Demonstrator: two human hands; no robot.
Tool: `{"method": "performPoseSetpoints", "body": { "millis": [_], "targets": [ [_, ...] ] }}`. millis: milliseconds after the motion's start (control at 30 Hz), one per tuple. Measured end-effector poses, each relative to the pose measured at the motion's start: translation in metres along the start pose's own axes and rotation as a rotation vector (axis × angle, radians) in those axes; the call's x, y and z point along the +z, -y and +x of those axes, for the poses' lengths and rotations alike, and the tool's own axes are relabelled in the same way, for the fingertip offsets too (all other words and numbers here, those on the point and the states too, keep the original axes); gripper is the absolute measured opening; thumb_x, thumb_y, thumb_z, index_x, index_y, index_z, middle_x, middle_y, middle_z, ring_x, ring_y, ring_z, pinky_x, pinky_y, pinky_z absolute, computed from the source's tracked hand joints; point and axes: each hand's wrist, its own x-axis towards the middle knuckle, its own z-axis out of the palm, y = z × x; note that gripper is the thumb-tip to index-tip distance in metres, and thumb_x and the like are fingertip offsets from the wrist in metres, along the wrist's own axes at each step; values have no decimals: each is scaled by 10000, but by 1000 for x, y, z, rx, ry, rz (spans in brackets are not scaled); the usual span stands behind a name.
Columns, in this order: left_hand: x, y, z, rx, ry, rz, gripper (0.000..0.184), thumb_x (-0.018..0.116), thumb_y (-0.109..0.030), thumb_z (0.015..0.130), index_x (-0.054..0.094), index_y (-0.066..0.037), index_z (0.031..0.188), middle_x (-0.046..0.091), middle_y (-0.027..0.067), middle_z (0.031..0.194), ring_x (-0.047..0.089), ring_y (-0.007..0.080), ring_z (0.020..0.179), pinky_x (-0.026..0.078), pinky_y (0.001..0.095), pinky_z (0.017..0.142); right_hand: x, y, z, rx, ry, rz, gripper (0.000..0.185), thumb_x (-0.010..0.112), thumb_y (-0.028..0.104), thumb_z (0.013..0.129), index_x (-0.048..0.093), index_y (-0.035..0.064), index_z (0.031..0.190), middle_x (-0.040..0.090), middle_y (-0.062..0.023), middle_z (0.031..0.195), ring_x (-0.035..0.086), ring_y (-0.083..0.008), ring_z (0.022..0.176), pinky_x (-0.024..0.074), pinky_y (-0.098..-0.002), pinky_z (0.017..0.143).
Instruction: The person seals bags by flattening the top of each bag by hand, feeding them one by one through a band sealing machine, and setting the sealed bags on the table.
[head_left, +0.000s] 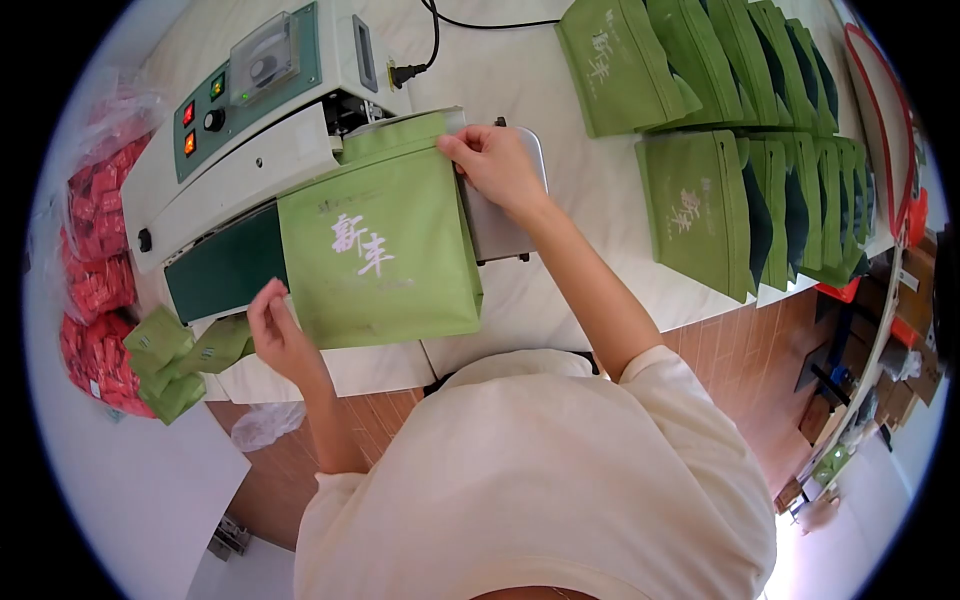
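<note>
A green pouch bag [385,255] with white printed characters has its top edge in a white and green sealing machine [235,150]. At the bag's upper right corner, my right hand [492,168] pinches the top edge between thumb and fingers. My left hand [285,338] is just beside the bag's lower left edge, its fingers loosely curled and apart, with nothing visible in them. Behind that hand lie small green packets [215,345], partly hidden by it. The machine's dark green belt [235,262] shows left of the bag.
Several similar green bags stand in two rows, a back row [620,65] and a front row [690,215], on the right of the table. Red packets in clear plastic [100,260] are piled at the left. A black power cord [435,35] runs from the machine.
</note>
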Motion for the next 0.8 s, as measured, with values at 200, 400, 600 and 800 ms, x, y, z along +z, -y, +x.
{"method": "performPoseSetpoints", "body": {
  "millis": [200,400,600,800],
  "targets": [
    [-3,-24,-52,300,181,-32,203,474,113,800,585,-22,903,587,104,862,553,179,785,448,266,661,12,1,1,27,-5,71,295,624,245,823,649,-49,814,613,-78,633,521,-123,553,434,-289,545],
    [16,-49,-92,234,610,-159,239,527,148,719,650,-45,786,609,97,862,574,180,696,443,256,539,30,-5,3,-30,-74,60,294,630,242,821,650,-51,793,626,-107,644,547,-146,564,452,-298,569],
    [19,-47,-90,172,613,-124,264,522,167,706,668,-39,782,610,92,845,575,175,683,436,248,533,41,1,0,5,-71,76,273,646,229,830,658,-42,799,592,-19,615,472,-64,551,395,-240,520],
    [15,-43,-89,232,534,-122,259,516,165,711,671,-36,761,604,99,830,573,179,685,443,248,544,57,3,-1,9,-117,133,272,652,229,825,658,-39,775,596,-21,608,465,-62,547,392,-245,510]
  ]
}}
